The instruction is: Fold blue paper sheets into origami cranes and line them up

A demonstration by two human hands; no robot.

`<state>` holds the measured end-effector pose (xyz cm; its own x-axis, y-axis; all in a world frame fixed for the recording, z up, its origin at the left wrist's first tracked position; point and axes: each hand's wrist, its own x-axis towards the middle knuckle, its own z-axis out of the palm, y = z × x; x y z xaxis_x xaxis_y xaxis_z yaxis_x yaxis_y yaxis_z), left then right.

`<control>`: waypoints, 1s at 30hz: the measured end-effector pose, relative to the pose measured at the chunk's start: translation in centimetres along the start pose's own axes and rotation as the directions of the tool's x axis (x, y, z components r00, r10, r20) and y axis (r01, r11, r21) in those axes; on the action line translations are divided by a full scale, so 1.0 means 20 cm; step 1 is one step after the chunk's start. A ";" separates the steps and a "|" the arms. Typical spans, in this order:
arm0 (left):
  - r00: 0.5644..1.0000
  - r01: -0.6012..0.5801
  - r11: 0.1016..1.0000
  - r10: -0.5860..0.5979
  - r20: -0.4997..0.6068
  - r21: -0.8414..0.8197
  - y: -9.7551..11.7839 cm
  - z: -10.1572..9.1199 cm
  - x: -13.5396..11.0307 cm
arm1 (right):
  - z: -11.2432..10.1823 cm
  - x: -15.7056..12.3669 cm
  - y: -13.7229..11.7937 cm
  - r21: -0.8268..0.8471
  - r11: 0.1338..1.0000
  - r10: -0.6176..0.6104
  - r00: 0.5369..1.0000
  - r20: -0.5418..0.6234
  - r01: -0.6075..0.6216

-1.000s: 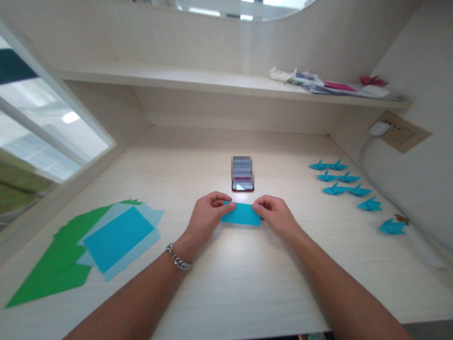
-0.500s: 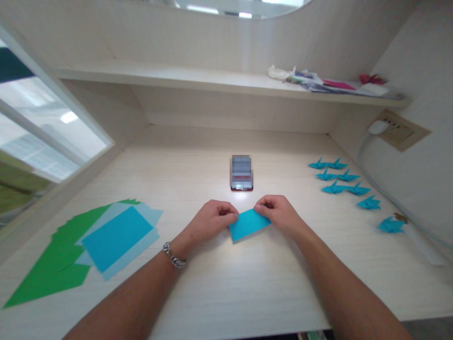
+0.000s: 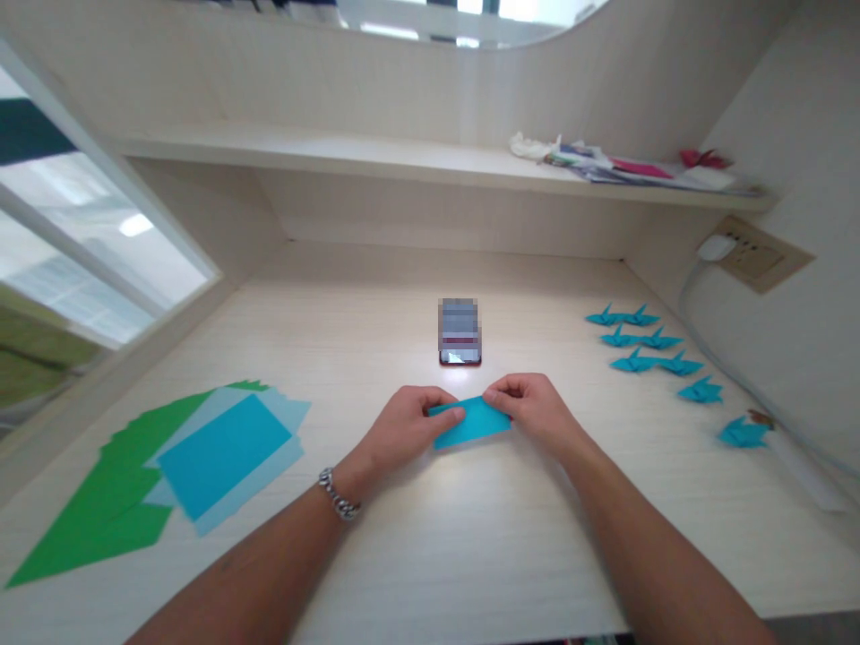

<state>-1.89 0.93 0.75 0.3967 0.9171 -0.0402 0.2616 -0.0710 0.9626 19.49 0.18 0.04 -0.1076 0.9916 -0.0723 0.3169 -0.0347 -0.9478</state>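
A blue sheet of origami paper, folded into a rectangle, is held between my two hands just above the desk. My left hand pinches its left end, thumb across the near face and fingers behind. At the upper right corner, my right hand grips the paper between thumb and fingertips. Just beyond the hands lies a phone with a blurred screen. Folded blue paper cranes stand in rows on the right, with a single crane and another blue folded piece nearer me.
Blue paper sheets overlap green sheets on the left. A shelf crosses the back, bearing papers. A white cable runs from the wall socket down the right side. A white strip lies near the cranes.
My left hand has shifted slightly right, its thumb now lying farther over the paper. The paper has turned closer to level. My right hand keeps its hold at the corner.
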 end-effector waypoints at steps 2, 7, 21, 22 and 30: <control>0.999 0.040 0.999 -0.040 -0.025 0.035 -0.01 0.00 0.00 | 0.02 0.00 0.01 0.093 0.995 0.047 0.998 -0.035 -0.044; 0.988 0.084 0.996 -0.088 -0.129 -0.033 -0.01 -0.03 0.02 | 0.04 0.00 0.01 0.198 0.977 0.072 0.996 0.059 -0.083; 0.997 0.063 0.972 -0.074 -0.038 -0.228 0.00 0.01 0.01 | 0.06 -0.02 -0.04 0.169 0.986 0.005 0.999 0.054 -0.014; 0.996 0.065 0.970 -0.079 -0.049 -0.235 0.00 0.01 0.01 | 0.06 -0.03 -0.04 0.187 0.982 0.005 0.999 0.049 -0.014; 0.994 0.089 0.951 -0.102 -0.029 -0.295 0.00 0.01 0.00 | 0.07 -0.03 -0.05 0.290 0.957 -0.014 1.000 0.010 0.010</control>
<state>-1.60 0.89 0.76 0.3426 0.9304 -0.1302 0.0243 0.1297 0.9912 17.88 -0.59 0.64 -0.1217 0.9906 -0.0625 0.0290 -0.0593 -0.9978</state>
